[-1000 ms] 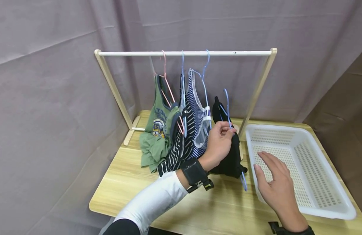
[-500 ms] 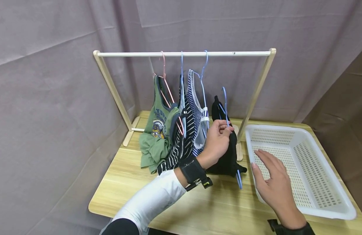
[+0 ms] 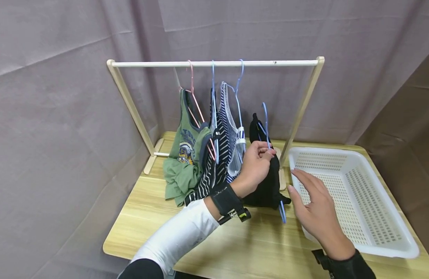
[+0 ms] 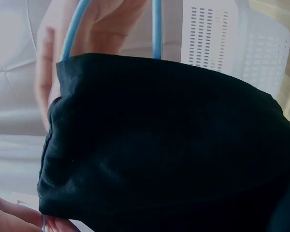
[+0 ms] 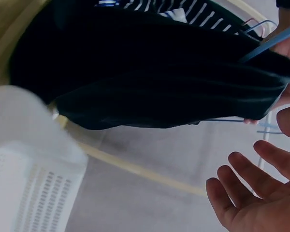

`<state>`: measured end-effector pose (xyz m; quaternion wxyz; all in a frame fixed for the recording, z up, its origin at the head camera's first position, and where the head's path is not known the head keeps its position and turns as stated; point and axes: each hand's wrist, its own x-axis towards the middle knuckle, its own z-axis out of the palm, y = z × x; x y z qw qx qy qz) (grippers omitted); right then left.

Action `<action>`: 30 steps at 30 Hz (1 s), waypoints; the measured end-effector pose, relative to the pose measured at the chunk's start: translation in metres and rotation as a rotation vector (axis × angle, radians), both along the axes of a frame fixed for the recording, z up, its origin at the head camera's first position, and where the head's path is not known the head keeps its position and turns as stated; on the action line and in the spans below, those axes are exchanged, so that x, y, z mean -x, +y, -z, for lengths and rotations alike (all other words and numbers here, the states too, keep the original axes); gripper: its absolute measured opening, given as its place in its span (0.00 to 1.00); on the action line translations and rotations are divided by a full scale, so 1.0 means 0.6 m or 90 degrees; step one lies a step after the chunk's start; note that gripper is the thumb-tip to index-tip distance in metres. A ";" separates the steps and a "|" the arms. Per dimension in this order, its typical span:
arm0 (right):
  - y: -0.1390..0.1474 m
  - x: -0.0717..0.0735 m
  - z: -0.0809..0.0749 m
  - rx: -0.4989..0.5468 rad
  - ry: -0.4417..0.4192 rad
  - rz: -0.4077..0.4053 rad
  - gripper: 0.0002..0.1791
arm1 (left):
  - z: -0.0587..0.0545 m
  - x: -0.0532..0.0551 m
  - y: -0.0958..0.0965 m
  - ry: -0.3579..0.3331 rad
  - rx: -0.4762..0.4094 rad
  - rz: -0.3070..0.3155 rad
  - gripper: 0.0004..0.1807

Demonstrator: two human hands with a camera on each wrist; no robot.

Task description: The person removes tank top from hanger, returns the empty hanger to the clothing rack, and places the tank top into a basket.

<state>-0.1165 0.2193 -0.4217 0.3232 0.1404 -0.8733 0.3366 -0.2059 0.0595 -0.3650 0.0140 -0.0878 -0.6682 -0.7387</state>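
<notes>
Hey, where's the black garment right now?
In the head view, the black garment is right of centre, on the blue hanger pinched by the left hand, between the blue-striped top and the white basket.

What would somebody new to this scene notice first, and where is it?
Probably the black garment on its blue hanger, held off the white rail in the left hand's grip right of center. Left of it, a green top, a black striped garment and a blue striped garment hang in a row. Far right, a white basket sits on the wooden table.
</notes>
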 end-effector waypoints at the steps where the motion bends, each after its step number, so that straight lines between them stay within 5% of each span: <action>1: -0.003 0.003 -0.004 -0.002 0.005 -0.008 0.29 | 0.000 0.001 0.000 -0.002 -0.001 0.002 0.10; 13: -0.039 0.027 -0.052 -0.019 -0.024 -0.015 0.22 | -0.004 0.003 0.002 -0.011 -0.019 0.029 0.09; 30: -0.038 0.036 -0.058 -0.053 -0.038 0.027 0.11 | -0.001 0.008 0.003 -0.017 -0.044 0.041 0.07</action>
